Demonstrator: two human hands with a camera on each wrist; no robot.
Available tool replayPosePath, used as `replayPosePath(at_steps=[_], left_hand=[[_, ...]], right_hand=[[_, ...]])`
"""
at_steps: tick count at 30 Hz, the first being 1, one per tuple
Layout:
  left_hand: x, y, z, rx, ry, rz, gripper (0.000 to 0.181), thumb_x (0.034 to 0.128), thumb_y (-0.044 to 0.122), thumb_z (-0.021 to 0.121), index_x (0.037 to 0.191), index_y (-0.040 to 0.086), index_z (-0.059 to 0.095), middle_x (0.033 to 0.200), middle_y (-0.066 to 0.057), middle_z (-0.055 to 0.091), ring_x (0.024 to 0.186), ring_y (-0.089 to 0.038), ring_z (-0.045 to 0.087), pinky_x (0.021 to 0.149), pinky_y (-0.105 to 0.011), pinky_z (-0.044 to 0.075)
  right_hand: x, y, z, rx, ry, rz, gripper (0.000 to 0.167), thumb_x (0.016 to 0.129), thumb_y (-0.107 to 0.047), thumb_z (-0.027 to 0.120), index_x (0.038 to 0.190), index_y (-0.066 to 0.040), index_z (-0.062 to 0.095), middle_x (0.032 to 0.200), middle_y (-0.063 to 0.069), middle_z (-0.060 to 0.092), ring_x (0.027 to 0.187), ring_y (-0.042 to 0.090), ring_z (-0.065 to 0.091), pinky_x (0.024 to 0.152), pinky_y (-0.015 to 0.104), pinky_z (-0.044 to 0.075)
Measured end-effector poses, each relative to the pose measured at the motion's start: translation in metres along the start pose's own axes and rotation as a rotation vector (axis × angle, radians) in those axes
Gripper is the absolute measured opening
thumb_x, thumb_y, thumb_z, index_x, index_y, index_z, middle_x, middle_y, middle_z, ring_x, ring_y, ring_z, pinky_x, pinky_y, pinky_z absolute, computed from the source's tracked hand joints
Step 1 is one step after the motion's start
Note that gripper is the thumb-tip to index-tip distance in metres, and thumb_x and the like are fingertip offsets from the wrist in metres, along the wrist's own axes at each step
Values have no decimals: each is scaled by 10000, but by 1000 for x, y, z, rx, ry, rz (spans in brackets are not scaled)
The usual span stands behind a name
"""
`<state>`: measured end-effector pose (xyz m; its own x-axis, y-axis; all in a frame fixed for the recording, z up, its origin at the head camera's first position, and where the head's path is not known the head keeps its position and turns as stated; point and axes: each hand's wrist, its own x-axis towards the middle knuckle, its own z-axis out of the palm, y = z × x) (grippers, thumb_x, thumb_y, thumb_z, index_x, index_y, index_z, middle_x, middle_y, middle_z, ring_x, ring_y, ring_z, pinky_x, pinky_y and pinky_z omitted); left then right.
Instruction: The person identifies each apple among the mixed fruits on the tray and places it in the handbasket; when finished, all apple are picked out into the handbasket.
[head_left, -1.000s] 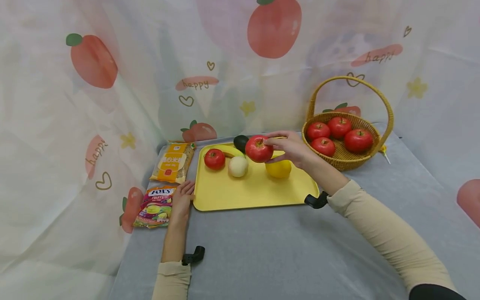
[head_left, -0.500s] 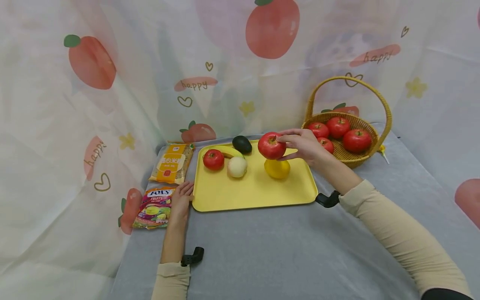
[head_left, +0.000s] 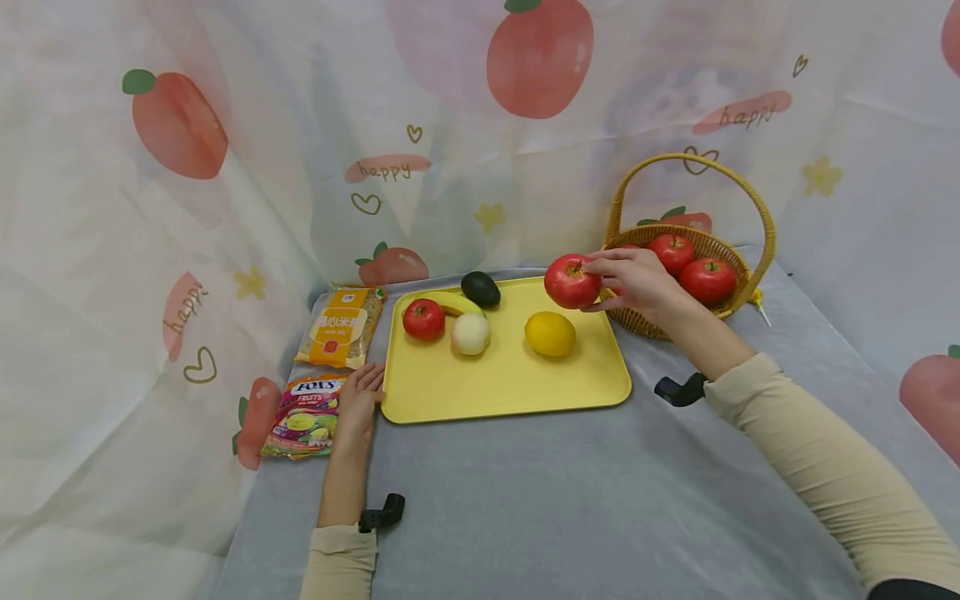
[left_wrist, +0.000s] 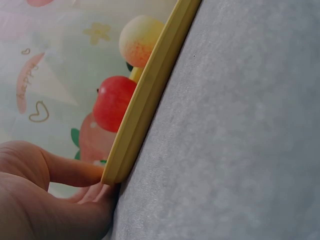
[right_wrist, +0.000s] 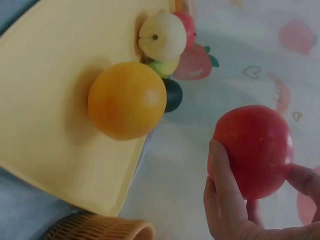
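You have free room along the front of the yellow tray [head_left: 504,393]. Behind that strip the yellow fruit [head_left: 551,334] blocks you, and the arched basket handle [head_left: 684,156] rises beyond your right hand [head_left: 634,283].

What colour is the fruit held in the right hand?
The held fruit in the right hand is red; the right wrist view shows it best.
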<state>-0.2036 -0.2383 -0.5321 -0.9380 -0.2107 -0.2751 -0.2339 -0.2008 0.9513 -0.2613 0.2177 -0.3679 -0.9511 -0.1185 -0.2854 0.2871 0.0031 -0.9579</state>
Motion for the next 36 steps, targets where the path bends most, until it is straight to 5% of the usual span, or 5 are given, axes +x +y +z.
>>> replayPosePath(at_steps=[19, 23, 36], left_hand=[[-3, 1, 1, -6, 1, 7, 693, 941, -230, 416, 1590, -13, 309, 1598, -225, 420, 1487, -293, 418, 1224, -406, 335], [-3, 2, 1, -6, -5, 6, 696, 942, -228, 416, 1594, -15, 301, 1602, -227, 413, 1489, -292, 414, 1226, -406, 332], [-2, 2, 1, 10, 11, -19, 684, 961, -199, 434, 1598, 24, 322, 1600, -192, 433, 1477, -276, 434, 1221, -400, 343]], right_hand=[[3, 0, -44, -1, 55, 38, 560, 1012, -286, 692, 1482, -41, 511, 1566, 112, 385, 1400, 348, 388, 989, 587, 512], [8, -2, -63, -70, 56, 56, 547, 1010, -322, 692, 1480, -83, 543, 1511, 95, 402, 1387, 330, 371, 985, 540, 536], [27, -6, -113, -251, -182, 102, 617, 1100, -174, 498, 1600, 95, 255, 1678, 284, 178, 1501, 496, 260, 1045, 654, 458]])
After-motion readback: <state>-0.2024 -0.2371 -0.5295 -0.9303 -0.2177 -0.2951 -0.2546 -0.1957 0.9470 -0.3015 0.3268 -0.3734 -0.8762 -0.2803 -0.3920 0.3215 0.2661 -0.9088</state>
